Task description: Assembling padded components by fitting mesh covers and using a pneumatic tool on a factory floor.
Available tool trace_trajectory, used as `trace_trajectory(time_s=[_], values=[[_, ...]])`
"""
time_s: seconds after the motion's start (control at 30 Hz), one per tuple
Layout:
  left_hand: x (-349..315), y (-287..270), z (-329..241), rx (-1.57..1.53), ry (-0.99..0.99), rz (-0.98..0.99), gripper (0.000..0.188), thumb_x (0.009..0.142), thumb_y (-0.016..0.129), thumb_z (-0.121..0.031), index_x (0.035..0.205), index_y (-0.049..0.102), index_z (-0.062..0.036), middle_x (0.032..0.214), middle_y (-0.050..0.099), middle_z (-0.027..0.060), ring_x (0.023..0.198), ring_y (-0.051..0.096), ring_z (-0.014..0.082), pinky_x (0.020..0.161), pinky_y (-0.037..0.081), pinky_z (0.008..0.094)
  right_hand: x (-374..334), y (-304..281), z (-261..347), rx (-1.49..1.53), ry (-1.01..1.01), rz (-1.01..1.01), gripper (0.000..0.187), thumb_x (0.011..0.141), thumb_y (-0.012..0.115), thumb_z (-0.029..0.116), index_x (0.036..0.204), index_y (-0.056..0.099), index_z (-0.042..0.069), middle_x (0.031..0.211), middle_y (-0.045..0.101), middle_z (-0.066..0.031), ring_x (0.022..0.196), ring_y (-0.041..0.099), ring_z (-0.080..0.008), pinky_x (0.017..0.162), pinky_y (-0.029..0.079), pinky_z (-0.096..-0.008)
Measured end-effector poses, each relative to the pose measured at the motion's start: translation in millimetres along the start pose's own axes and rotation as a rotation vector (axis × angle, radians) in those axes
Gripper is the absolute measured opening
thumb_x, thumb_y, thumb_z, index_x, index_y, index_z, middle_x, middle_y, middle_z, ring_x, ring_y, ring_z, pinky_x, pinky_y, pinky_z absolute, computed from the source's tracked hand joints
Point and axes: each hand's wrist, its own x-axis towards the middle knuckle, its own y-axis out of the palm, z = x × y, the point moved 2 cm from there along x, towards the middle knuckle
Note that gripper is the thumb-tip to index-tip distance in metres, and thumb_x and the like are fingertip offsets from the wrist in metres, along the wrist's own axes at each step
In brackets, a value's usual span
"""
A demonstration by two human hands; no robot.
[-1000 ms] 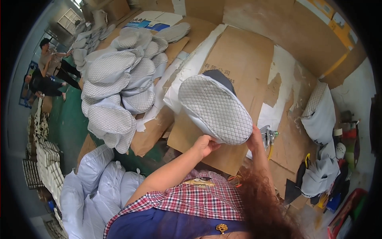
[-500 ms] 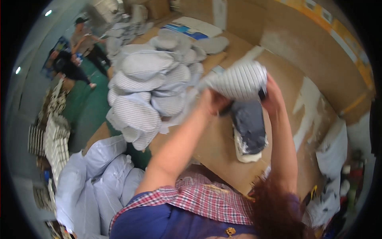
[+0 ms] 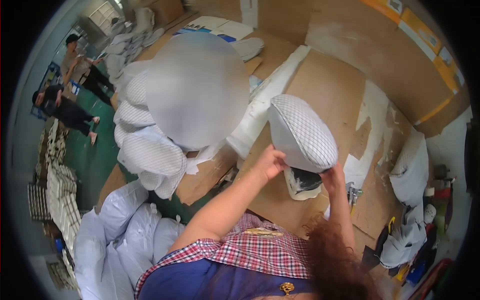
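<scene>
Workshop w/ green floor (image 3: 94, 137); bench (image 3: 330, 75) topped w/ cardboard, taller cardboard walls behind. L hand (image 3: 272, 162): fingers curled at lower-left edge of quilted cover (image 3: 304, 132), looks like a thumb-and-finger pinch. R hand (image 3: 332, 177) bent round lower-right edge, seems to pinch too, but tips partly hidden, so can't tell how tight.

Cover sits out in front of the person, over the bench, tilted, quilted face up, plain side wall toward the person. Dark block (image 3: 305, 184) w/ pale rim pokes out just below it, near edge only; can't tell if the rest is inside the cover or just behind it.

Risks, my read: uneven pull L vs R would skew cover on block or wrinkle the quilting; hem could snag on block's rough rim; a weak R pinch could slip. Block might also skid on cardboard if pushed sideways. Metal tool (image 3: 353, 194) is right by R forearm, so a wide R elbow could knock it.

Further out: pile of similar covers (image 3: 150, 152) to the left, blurred round patch hiding its middle. Pale bags (image 3: 135, 235) lower left, near the L arm. Another cover (image 3: 410, 170) far right. Two co-workers (image 3: 79, 67) back left, well apart from the bench.
</scene>
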Motion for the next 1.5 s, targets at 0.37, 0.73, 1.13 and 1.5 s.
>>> trace_trajectory(time_s=[0.37, 0.73, 1.13, 1.5], values=[[-18, -29, 101, 0.037, -0.042, -0.268, 0.01, 0.062, 0.053, 0.0, 0.071, 0.051, -0.0041, 0.06, 0.046, 0.0064, 0.054, 0.049, 0.0204, 0.057, 0.047, 0.0448, 7, -126, -40, -0.297, 0.003, 0.143, 0.046, 0.088, 0.038, 0.028, 0.126, 0.038, 0.004, 0.12, 0.05, -0.0116, 0.107, 0.05, -0.0259, 0.088, 0.04, -0.0405], [-20, -36, 114, 0.017, -0.126, -0.241, 0.039, 0.067, 0.052, 0.005, 0.103, 0.041, -0.0055, 0.077, 0.047, 0.0088, 0.062, 0.052, 0.023, 0.062, 0.049, 0.0456, -12, -103, -24, -0.524, 0.044, -0.285, 0.045, 0.085, 0.036, 0.037, 0.124, 0.042, 0.013, 0.116, 0.053, -0.0091, 0.099, 0.055, -0.0248, 0.071, 0.048, -0.0415], [-60, -68, 84, 0.331, -0.168, -0.299, 0.021, 0.075, 0.052, -0.012, 0.094, 0.044, -0.0117, 0.069, 0.049, 0.005, 0.06, 0.052, 0.0213, 0.062, 0.045, 0.049, 6, -245, -123, -0.846, 0.466, -0.499, 0.041, 0.086, 0.044, 0.033, 0.122, 0.04, 0.012, 0.111, 0.052, -0.0105, 0.087, 0.056, -0.0293, 0.066, 0.05, -0.0434], [-66, -82, 100, 0.49, -0.311, -0.346, 0.012, 0.08, 0.052, -0.023, 0.079, 0.053, -0.0106, 0.067, 0.053, 0.0022, 0.055, 0.051, 0.0174, 0.061, 0.044, 0.041, -23, -227, -163, -0.657, 0.052, -0.401, 0.041, 0.085, 0.045, 0.032, 0.121, 0.04, 0.013, 0.111, 0.052, -0.0105, 0.087, 0.057, -0.0291, 0.065, 0.05, -0.0424]])
